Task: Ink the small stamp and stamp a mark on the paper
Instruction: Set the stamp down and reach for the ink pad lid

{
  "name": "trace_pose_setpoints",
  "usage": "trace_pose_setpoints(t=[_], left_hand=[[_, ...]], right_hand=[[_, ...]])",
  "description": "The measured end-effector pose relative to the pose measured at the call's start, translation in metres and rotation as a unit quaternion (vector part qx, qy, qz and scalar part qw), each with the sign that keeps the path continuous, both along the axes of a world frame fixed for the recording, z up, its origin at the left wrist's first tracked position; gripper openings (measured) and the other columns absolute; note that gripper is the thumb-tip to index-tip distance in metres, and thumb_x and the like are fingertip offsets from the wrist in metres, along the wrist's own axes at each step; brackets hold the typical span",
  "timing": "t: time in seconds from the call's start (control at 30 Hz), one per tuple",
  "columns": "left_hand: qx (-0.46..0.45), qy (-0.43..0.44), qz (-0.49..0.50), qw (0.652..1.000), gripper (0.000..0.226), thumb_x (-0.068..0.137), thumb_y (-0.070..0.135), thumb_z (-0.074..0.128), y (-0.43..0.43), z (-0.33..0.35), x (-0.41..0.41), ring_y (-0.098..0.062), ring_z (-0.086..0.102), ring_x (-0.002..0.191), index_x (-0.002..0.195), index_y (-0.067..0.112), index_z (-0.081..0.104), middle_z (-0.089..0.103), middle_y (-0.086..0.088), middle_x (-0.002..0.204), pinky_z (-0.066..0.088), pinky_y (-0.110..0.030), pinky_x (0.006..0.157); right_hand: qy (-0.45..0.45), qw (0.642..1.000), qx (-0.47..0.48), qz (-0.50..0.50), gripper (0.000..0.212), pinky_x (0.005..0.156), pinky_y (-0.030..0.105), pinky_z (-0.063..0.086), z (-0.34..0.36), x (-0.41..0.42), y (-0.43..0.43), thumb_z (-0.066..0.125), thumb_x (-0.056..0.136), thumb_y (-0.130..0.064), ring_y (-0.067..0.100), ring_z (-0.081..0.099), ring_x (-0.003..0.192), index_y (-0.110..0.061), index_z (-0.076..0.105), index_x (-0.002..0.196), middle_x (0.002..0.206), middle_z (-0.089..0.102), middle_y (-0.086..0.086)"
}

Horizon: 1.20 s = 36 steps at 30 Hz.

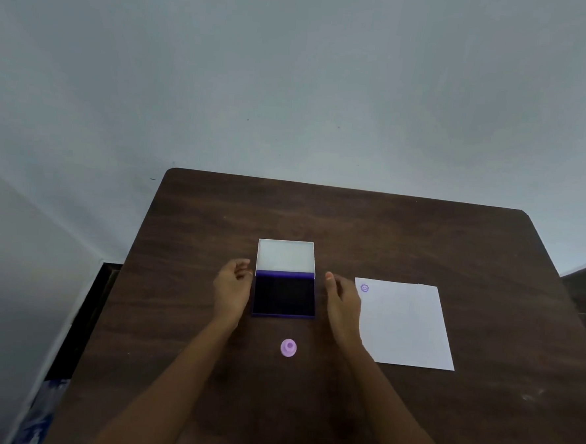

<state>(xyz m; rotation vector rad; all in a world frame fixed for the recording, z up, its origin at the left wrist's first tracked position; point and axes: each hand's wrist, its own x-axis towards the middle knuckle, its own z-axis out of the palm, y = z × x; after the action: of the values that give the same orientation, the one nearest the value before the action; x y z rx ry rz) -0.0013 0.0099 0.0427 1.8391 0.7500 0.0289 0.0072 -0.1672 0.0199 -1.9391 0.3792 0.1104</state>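
Nearest us, the small stamp (288,348) stands alone on the dark wood-grain tabletop (410,417), a rounded lilac plastic knob, well clear of both hands and untouched. Just beyond it the ink pad (284,296) lies open, a flat rectangle of deep violet felt in a purple tray, its pale lid (285,256) tipped back behind. The left hand (231,288) hangs close by the pad's left edge, fingers loosely curled, its grip empty; the right hand (343,302) hovers off the pad's right edge, open and holding nothing too, its wrist over the near corner of the paper (405,326). That smooth white sheet lies flat, well to the right, and there's already one small purple face mark (364,288) in its far left corner. So the pad looks ready, but picking up, inking and pressing seem still to come. Beyond, just plain grey wall (293,84).
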Motion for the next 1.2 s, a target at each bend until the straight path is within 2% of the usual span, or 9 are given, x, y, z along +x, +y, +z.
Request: trace_pose_setpoints(t=[0.27,0.43,0.57,0.67,0.77,0.83,0.93,1.07,1.2], left_hand=[[0.030,0.016,-0.038,0.999,0.033,0.090,0.007,0.050,-0.012,-0.010,0.034,-0.026,0.054,0.114,0.122,0.003,0.050,0.058,-0.016,0.125,0.043,-0.035,0.096],[0.009,0.034,-0.015,0.999,0.032,0.091,0.010,0.049,-0.015,-0.015,0.044,-0.024,0.053,0.114,0.122,0.005,0.050,0.057,-0.014,0.126,0.043,-0.032,0.093],[-0.043,0.057,0.006,0.997,0.036,0.091,0.012,0.049,-0.007,-0.016,0.052,-0.024,0.049,0.117,0.126,0.005,0.049,0.053,-0.013,0.131,0.041,-0.034,0.097],[-0.062,0.060,-0.012,0.996,0.033,0.092,0.011,0.047,-0.003,-0.012,0.054,-0.021,0.050,0.115,0.125,0.007,0.050,0.055,-0.011,0.131,0.043,-0.034,0.096],[-0.042,0.048,-0.017,0.998,0.029,0.091,0.010,0.048,0.000,-0.006,0.052,-0.020,0.052,0.114,0.120,0.010,0.055,0.058,-0.010,0.126,0.046,-0.037,0.096],[-0.039,0.036,-0.016,0.998,0.027,0.090,0.014,0.051,0.002,0.000,0.047,-0.021,0.054,0.111,0.116,0.011,0.056,0.060,-0.008,0.120,0.049,-0.038,0.092],[-0.035,0.002,-0.012,0.999,0.022,0.088,0.023,0.056,0.001,0.010,0.033,-0.016,0.056,0.099,0.107,0.014,0.061,0.062,-0.001,0.105,0.047,-0.027,0.077],[-0.023,-0.048,0.000,0.999,0.007,0.082,0.025,0.064,-0.002,0.020,0.006,-0.002,0.059,0.077,0.085,0.020,0.067,0.066,0.004,0.085,0.043,-0.013,0.064],[0.001,-0.057,-0.016,0.998,0.013,0.077,0.010,0.069,-0.005,0.019,-0.018,-0.012,0.062,0.078,0.090,0.006,0.068,0.067,-0.002,0.086,0.045,-0.001,0.061]], right_hand=[[0.019,1.000,-0.011,0.005,0.030,0.089,0.027,0.040,-0.007,0.049,0.015,0.047,0.092,-0.019,0.020,0.050,0.113,-0.010,0.049,0.120,0.127,0.053,0.012],[0.048,0.999,0.023,0.009,0.030,0.090,0.031,0.045,-0.014,0.056,0.020,0.048,0.091,-0.021,0.011,0.049,0.100,-0.012,0.050,0.120,0.125,0.056,0.010],[0.073,0.996,0.049,0.008,0.032,0.090,0.031,0.045,-0.012,0.063,0.020,0.047,0.092,-0.021,0.015,0.051,0.105,-0.011,0.049,0.122,0.127,0.054,0.010],[0.075,0.994,0.083,0.022,0.028,0.085,0.030,0.047,-0.005,0.067,0.018,0.047,0.092,-0.020,0.013,0.053,0.099,-0.011,0.053,0.118,0.125,0.056,0.010],[0.061,0.996,0.050,0.031,0.029,0.090,0.032,0.048,0.002,0.068,0.016,0.049,0.091,-0.028,0.014,0.049,0.104,-0.014,0.052,0.117,0.127,0.051,0.009],[0.020,0.999,0.017,0.047,0.029,0.078,0.021,0.047,0.006,0.065,0.014,0.048,0.091,-0.032,0.010,0.048,0.097,-0.014,0.053,0.113,0.121,0.052,0.005],[-0.023,0.998,0.004,0.059,0.025,0.065,0.012,0.041,0.012,0.055,0.011,0.050,0.089,-0.034,0.007,0.051,0.083,-0.015,0.058,0.104,0.102,0.054,-0.002],[-0.048,0.996,-0.003,0.071,0.017,0.069,0.016,0.045,0.015,0.032,0.002,0.055,0.087,-0.033,0.008,0.057,0.083,-0.019,0.063,0.094,0.093,0.061,-0.004],[-0.071,0.993,-0.012,0.088,0.005,0.071,0.011,0.044,0.012,0.007,-0.005,0.064,0.080,-0.022,0.006,0.059,0.083,-0.022,0.068,0.084,0.090,0.064,-0.003]])
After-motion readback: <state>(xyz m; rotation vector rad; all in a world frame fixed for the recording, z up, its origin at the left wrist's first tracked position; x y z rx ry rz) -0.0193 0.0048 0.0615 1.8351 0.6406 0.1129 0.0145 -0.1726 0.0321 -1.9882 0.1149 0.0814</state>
